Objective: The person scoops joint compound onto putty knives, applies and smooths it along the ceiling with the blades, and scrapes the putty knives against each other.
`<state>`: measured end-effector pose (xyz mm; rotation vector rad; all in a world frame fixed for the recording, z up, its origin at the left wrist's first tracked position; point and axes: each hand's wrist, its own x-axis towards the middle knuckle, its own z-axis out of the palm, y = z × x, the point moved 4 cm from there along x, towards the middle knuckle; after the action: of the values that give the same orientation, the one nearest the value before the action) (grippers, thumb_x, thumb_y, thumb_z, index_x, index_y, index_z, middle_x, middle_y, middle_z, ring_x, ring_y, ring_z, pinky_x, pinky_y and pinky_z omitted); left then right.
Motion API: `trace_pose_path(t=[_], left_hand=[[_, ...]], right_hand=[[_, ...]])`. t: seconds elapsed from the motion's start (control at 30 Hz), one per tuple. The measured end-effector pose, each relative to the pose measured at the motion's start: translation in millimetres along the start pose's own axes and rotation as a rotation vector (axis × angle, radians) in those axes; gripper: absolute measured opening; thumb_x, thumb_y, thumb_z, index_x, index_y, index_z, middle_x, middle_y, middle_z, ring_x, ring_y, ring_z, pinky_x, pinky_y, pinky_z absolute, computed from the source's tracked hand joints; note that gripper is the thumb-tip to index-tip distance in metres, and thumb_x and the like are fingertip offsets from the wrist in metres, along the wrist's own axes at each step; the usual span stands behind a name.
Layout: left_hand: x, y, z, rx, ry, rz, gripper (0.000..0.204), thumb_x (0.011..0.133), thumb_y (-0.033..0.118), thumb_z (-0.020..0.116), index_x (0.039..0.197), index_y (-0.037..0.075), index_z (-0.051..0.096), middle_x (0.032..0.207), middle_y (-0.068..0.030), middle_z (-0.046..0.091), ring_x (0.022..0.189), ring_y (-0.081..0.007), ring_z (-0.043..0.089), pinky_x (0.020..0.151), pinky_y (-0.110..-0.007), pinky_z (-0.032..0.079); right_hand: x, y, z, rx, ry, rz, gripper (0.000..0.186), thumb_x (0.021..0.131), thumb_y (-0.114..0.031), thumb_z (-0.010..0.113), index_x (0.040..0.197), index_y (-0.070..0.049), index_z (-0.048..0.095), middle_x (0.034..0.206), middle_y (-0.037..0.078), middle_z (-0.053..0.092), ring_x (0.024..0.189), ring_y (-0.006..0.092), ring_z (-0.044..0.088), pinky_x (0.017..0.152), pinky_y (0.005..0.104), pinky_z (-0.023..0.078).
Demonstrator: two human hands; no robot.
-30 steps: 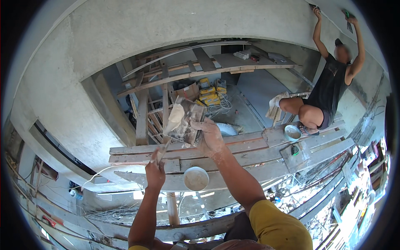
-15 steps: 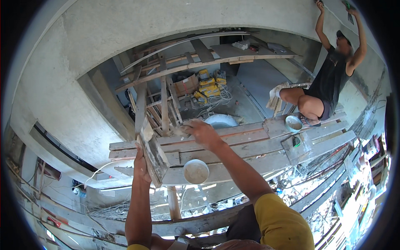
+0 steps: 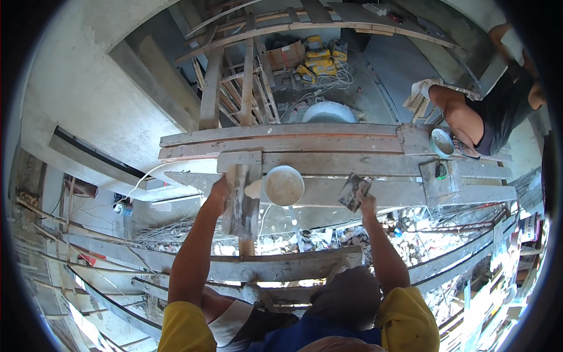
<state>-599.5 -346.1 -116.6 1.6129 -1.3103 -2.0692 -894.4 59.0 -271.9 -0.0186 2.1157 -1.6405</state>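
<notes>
the left hand (image 3: 219, 195) grips the board (image 3: 246, 211), grey and darkly streaked, pale paste (image 3: 253, 189) at its right edge, left of the bowl (image 3: 284, 168); the right hand (image 3: 368, 206) clasps the trowel (image 3: 352, 192), dark and smeared, right of it.

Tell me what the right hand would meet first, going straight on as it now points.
Past its own trowel, the right hand would probably meet the wooden planks ahead; depth is unclear.
</notes>
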Motion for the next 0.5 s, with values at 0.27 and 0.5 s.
trace_pose_path(t=[0.27,0.5], left_hand=[[58.1,-139.9,37.9,0.659,-0.374,-0.132,0.036,0.093,0.033,0.055,0.11,0.004,0.067,0.098,-0.0104,0.068,0.082,-0.0205,0.063,0.075,-0.039,0.05],[81.6,-171.3,59.4,0.822,-0.135,-0.077,0.074,0.096,0.061,0.038,0.125,-0.004,0.057,0.12,-0.0201,0.061,0.104,-0.0284,0.058,0.09,-0.043,0.043]], right_hand=[[-78.8,111.2,-77.9,-0.288,0.334,-0.015,0.041,0.083,-0.036,0.068,0.092,0.004,0.069,0.075,0.023,0.067,0.07,0.0326,0.065,0.066,0.0429,0.047],[-104.0,138.1,-51.2,-0.598,0.224,-0.018,0.037,0.087,-0.036,0.062,0.095,0.0,0.07,0.086,0.025,0.067,0.086,0.0411,0.065,0.075,0.0481,0.048]])
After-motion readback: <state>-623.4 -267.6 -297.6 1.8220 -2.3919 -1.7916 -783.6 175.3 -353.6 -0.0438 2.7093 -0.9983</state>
